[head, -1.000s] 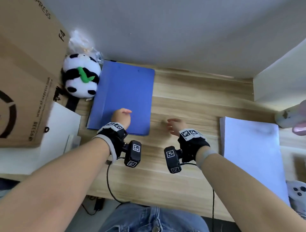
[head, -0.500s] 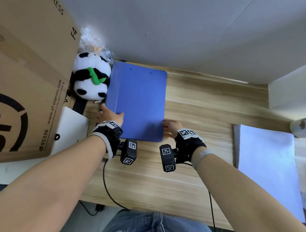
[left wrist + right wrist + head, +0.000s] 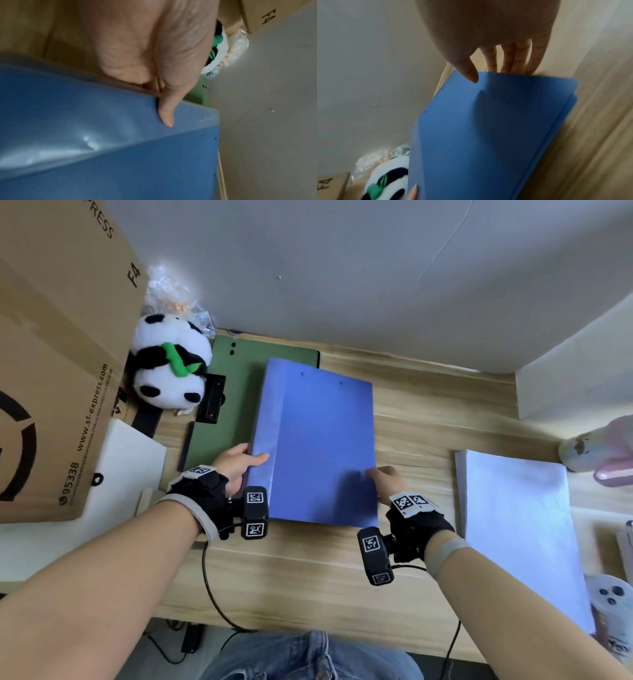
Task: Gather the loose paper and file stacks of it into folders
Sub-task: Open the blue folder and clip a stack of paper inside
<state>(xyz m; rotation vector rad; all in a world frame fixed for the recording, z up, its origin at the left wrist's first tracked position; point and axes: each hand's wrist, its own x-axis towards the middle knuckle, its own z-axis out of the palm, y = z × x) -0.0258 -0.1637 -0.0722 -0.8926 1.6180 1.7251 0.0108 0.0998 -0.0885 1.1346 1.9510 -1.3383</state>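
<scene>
My left hand [image 3: 236, 462] and right hand [image 3: 387, 479] both pinch the blue folder's [image 3: 318, 446] side edges, holding it above the desk [image 3: 308, 570]. Nothing's filed yet, I reckon: the paper stack [image 3: 513, 525] lies at my right, the green folder [image 3: 226, 405] unopened.

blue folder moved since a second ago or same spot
Yes. The blue folder has shifted right, away from the panda toy, uncovering a green folder beneath.

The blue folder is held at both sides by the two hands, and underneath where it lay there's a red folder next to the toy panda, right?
Not quite: the folder behind it is green, not red. The head view shows the green folder beside the toy panda. The rest holds: the left hand and right hand grip the blue folder at its two sides.
</scene>
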